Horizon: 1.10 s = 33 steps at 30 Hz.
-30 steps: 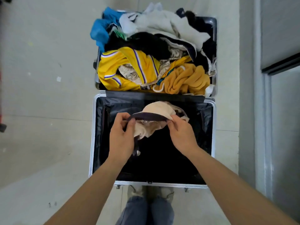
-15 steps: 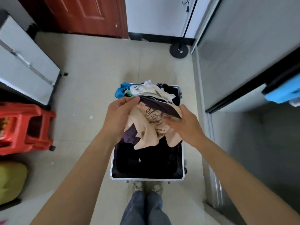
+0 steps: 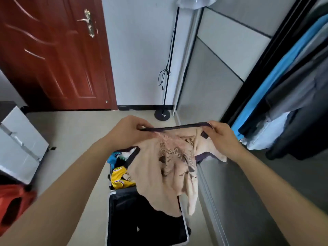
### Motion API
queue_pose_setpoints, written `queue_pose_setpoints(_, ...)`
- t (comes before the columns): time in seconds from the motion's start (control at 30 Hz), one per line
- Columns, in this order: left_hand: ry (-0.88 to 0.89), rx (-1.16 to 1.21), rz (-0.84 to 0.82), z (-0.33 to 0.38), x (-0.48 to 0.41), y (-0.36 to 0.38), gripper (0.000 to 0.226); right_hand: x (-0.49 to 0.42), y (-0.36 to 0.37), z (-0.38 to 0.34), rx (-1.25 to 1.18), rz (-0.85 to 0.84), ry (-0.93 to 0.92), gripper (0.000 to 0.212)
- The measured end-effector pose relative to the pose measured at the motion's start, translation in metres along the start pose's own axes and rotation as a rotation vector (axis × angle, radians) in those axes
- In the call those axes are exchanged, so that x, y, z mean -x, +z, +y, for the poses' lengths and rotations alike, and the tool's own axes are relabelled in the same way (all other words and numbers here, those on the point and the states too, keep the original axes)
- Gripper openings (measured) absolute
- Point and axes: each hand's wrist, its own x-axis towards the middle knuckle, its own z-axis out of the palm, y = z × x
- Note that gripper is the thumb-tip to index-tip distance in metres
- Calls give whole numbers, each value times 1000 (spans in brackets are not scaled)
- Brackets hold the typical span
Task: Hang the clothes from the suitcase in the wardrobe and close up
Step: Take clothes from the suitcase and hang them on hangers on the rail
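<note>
Fingers (image 3: 140, 123) of left hand (image 3: 126, 129) and right hand (image 3: 222, 134) pinch the shirt (image 3: 159, 178) collar (image 3: 174, 128) taut. I'd hold the neck open, shake out folds, then face the wardrobe (image 3: 221, 55).

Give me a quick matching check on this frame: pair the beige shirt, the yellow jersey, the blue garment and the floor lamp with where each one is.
Things:
1. beige shirt
2. yellow jersey
3. blue garment
4. floor lamp

Places:
A. hanging in the wardrobe
B. standing against the far wall
C. lying in the suitcase
D. held up by its dark trim between the left hand and the right hand

Pairs: 1-D, 2-C, 3-A, 4-B.
</note>
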Motion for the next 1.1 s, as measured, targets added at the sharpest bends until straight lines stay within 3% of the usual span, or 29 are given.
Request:
queue_pose_setpoints(0.1, 113, -108, -38, 21, -14, -3, 9, 1, -42, -12, -202, 152, 49, 43)
queue_pose_setpoints(0.2, 120, 62, -17, 37, -24, -1, 9, 3, -70, -13, -208, 184, 16, 72)
queue_pose_setpoints(0.43, 28, 368, 55, 87, -46, 30, 23, 6, -121, -6, -128, 239, -83, 28)
queue_pose_setpoints(0.53, 88, 431, 37, 115, -52, 42, 21, 3, -146, -2, -57, 240, -77, 27)
queue_pose_setpoints(0.67, 188, 396, -176, 152, -56, 57, 20, -14, -182, 17, 405, 345, -109, 14)
queue_pose_setpoints(0.77, 300, 296, -379, 172, -57, 72, 15, -21, -194, 22, 437, 356, -66, 16)
queue_pose_setpoints(0.83, 407, 238, -475, 183, -57, 85, 7, -22, -196, 20, 351, 349, -89, 20)
queue_pose_setpoints(0.9, 462, 175, -611, 190, -55, 99, 6, -23, -195, 21, 44, 299, -72, 27)
queue_pose_setpoints(1.0, 448, 169, -797, 194, -55, 122, 14, -22, -199, 23, -344, 252, -6, 19)
queue_pose_setpoints(1.1, 381, 164, -887, 195, -54, 140, 21, -20, -202, 20, -488, 241, -29, 20)
